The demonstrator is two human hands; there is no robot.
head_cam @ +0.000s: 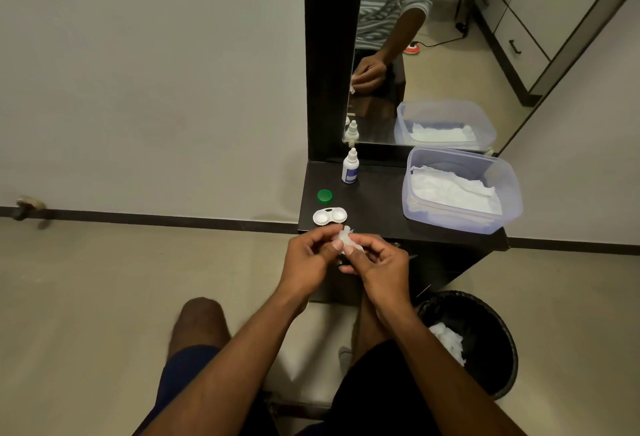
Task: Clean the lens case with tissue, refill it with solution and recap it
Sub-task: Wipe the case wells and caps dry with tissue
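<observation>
Tissue point(347, 241) pinched between both hands, lens case point(329, 216) just beyond.

Your lens case point(329, 216) lies flat near the front left corner of the dark counter point(377, 203), white, both round wells uncapped and facing up. One green cap point(324, 196) sits just behind it, apart from the case. The solution bottle point(350, 167) stands upright further back, white with a blue label, its nozzle cap on. You hold a crumpled piece of white tissue point(346, 241) just in front of the case, off the counter's front edge.
</observation>
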